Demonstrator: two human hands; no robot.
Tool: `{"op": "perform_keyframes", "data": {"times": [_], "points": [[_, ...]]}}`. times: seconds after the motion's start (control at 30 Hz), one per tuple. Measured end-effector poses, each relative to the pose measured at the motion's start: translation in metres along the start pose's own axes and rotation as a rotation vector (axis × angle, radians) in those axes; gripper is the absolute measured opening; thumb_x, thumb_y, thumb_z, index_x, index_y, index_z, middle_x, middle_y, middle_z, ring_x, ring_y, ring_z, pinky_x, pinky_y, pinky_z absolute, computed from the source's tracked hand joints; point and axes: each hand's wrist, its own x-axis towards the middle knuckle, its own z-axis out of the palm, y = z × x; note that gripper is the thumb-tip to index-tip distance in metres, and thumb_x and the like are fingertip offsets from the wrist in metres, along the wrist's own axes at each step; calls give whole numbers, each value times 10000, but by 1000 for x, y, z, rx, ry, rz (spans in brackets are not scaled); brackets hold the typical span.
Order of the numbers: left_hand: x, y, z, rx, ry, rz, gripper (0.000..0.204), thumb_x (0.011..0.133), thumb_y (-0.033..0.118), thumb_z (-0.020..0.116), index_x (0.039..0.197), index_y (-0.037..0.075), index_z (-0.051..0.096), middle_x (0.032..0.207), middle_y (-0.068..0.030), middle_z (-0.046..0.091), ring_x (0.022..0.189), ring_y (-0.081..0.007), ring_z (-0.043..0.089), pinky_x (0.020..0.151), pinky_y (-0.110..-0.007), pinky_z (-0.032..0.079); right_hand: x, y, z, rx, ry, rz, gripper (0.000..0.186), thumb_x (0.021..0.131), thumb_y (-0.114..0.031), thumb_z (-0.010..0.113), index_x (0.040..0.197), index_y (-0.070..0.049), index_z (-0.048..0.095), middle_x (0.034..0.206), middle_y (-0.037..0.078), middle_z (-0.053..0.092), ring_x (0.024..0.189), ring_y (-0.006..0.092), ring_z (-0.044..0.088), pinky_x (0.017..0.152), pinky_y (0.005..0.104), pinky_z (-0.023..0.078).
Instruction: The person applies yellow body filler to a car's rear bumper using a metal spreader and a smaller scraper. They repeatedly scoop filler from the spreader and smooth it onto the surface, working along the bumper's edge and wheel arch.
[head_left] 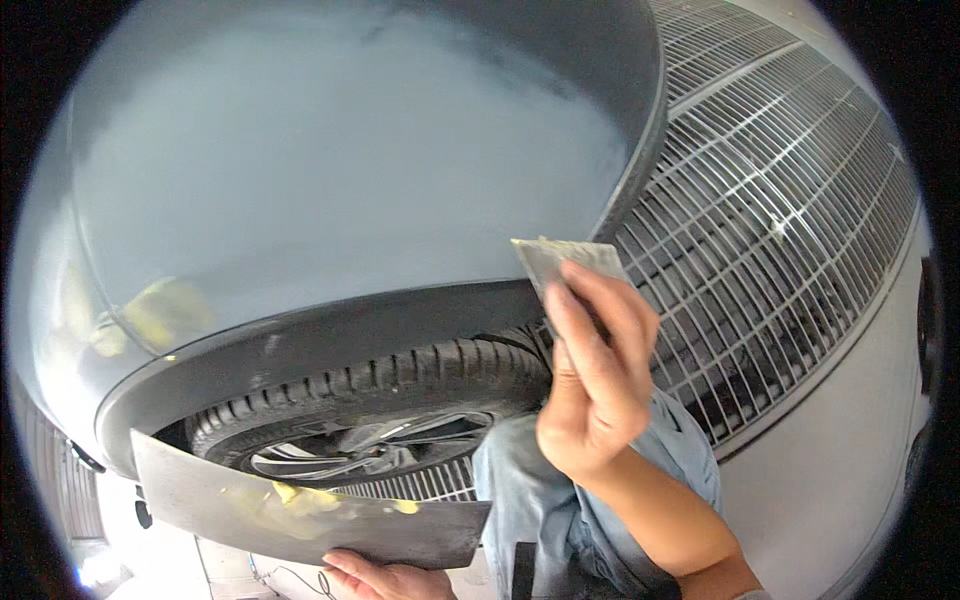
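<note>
In my right hand (600,370) I grip a small flat metal spreader (545,257), raised near the lower edge of a car's blue-grey body panel (350,150), with pale putty along its top. My left hand (390,575) holds a wide, flat metal plate (230,500) at the lower left, with blobs of yellow putty (300,497) on it. Another yellow patch (160,312) lies on the panel's left side. I cannot tell whether the spreader touches the panel.
A dark wheel arch (280,340) curves over a tyre (370,378) and alloy wheel (370,445). Metal floor grating (760,230) spreads to the right, beside a pale floor strip (800,480). My denim-clad leg (510,490) is bent below my right hand.
</note>
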Motion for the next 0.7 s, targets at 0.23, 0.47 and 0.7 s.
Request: {"op": "perform_keyframes", "data": {"times": [0.23, 0.47, 0.7], "points": [[0, 14, 7, -204, 0, -190, 667, 1132, 472, 600, 1525, -65, 546, 1506, -198, 591, 1280, -268, 609, 1124, -411, 497, 5, -7, -6, 96, 107, 213, 326, 1028, 48, 634, 1325, 46, 768, 1332, 207, 736, 1219, 345, 668, 1079, 428, 508], [3, 11, 11, -305, 55, -274, 664, 1128, 468, 614, 1520, -64, 544, 1512, -206, 590, 1298, -294, 609, 1145, -436, 496, 18, -8, -23, 120, 105, 196, 323, 1077, 21, 597, 1371, 58, 727, 1346, 209, 732, 1227, 313, 686, 1101, 399, 503], [4, -21, -3, -231, 7, -218, 665, 1123, 433, 633, 1498, -112, 566, 1528, -237, 569, 1326, -308, 603, 1138, -442, 510, 73, -8, -93, 586, 172, 728, 328, 1127, -79, 586, 1422, 61, 614, 1354, 121, 717, 1230, 190, 675, 1097, 361, 513]]}}
